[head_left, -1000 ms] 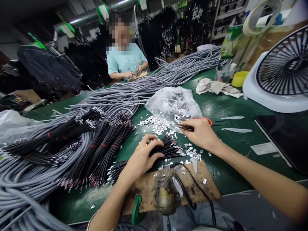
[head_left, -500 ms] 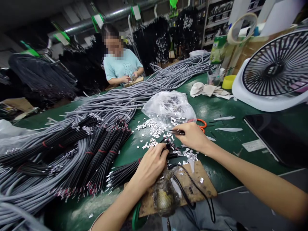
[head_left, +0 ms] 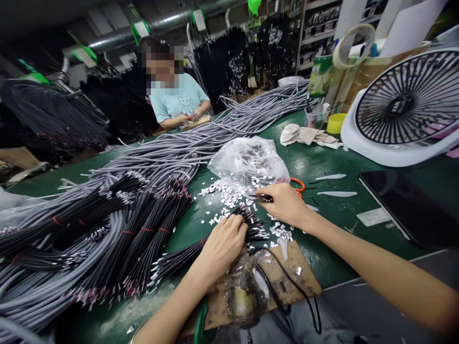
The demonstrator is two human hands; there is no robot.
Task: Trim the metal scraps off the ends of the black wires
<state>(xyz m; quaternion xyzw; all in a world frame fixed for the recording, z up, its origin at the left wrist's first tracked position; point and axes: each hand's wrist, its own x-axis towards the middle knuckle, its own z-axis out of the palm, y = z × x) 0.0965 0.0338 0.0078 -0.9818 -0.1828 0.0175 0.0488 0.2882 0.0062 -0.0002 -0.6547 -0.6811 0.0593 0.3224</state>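
Note:
My left hand (head_left: 227, 237) is closed over a bundle of thin black wires (head_left: 179, 257). The wire ends (head_left: 255, 224) fan out past its fingers. My right hand (head_left: 285, 203) pinches a dark, pointed pair of tweezers (head_left: 263, 197), tips facing left above the scattered small silver metal pieces (head_left: 224, 192). Just behind that hand lie orange-handled scissors (head_left: 298, 182), partly hidden. A clear plastic bag (head_left: 247, 160) of the same metal pieces rests beyond both hands. Nearest me is a wooden board (head_left: 299, 267) bearing a worn fixture (head_left: 242, 298) and a black cord (head_left: 276, 267).
Tied black wire bundles (head_left: 143, 239) and long grey cables (head_left: 172, 148) cover the left and back of the green table (head_left: 311, 160). To the right are a white fan (head_left: 401, 102), a dark tablet (head_left: 405, 205) and a cloth (head_left: 308, 135). Another person (head_left: 179, 100) sits opposite.
My left hand has drawn back slightly, lowering its fingers on the bundle, and more wire ends show beyond it. The right hand keeps the tweezers in nearly the same place. The view has shifted a little.

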